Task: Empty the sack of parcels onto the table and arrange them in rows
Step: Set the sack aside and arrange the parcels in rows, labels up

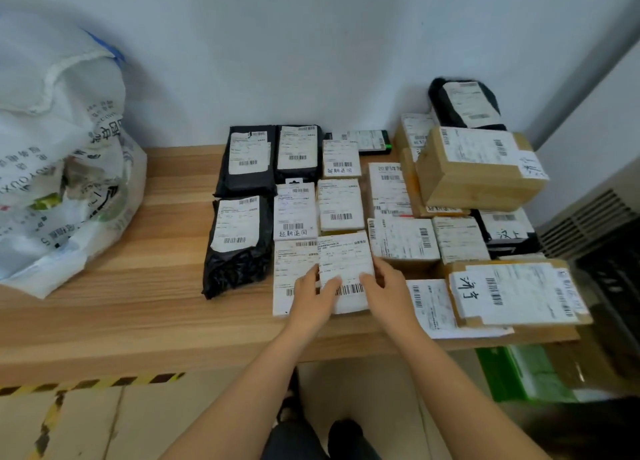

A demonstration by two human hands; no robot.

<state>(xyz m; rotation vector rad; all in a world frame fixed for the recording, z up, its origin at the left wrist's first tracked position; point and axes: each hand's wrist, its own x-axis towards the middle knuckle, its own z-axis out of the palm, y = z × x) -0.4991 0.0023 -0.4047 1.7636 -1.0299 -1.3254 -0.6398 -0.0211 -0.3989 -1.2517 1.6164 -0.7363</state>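
Both hands in: left hand (313, 295) and right hand (388, 286) grip the side edges of the white parcel (346, 265), front row of the tabletop (156, 304). Long axis 12-to-6 o'clock, barcode end at 6. Sack (52, 155) at 9.

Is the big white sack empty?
Probably not. The sack stands bulging on the table, with coloured shapes showing through its side; its inside is hidden.
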